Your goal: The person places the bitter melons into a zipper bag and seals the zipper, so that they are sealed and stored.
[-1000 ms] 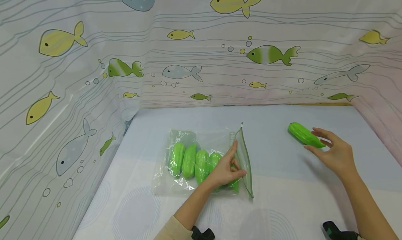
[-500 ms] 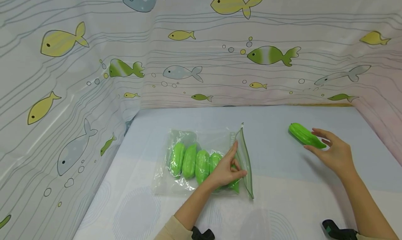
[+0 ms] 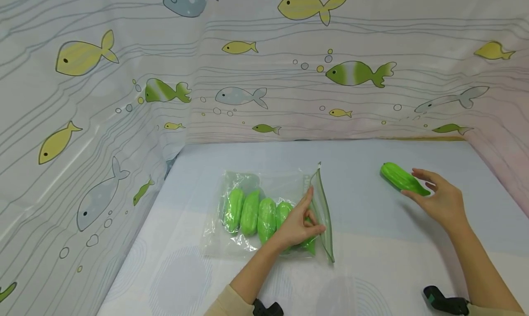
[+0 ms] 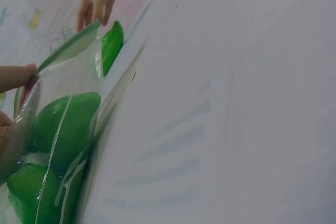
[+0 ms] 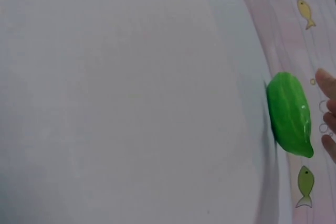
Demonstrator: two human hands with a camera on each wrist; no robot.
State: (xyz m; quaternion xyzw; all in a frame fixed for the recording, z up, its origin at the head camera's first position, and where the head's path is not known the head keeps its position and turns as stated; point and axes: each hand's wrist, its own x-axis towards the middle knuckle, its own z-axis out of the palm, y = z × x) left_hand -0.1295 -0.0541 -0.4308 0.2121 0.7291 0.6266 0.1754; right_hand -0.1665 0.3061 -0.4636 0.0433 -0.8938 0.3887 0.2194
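Observation:
My left hand (image 3: 296, 225) holds the mouth of a clear zip bag (image 3: 277, 180) lying on the table, its index finger stretched along the green-edged opening. Several bright green, cucumber-shaped vegetables (image 3: 250, 213) lie inside the bag, partly covered by that hand. In the left wrist view a raised green zip edge (image 4: 68, 45) shows near the fingertips. At the right, a single ridged green cucumber-shaped vegetable (image 3: 400, 178) lies by my right hand (image 3: 442, 200), whose thumb and fingers are spread around its pointed end. The right wrist view shows a gap between the fingers (image 5: 326, 83) and this vegetable.
A pale blue and white cloth (image 3: 355, 242) covers the table. Behind and to the left hangs a curtain (image 3: 297, 95) printed with fish. Black wrist devices (image 3: 444, 300) are worn on both forearms.
Both hands, the bag and the lone green vegetable stay almost where they were. The whole head view shifts slightly.

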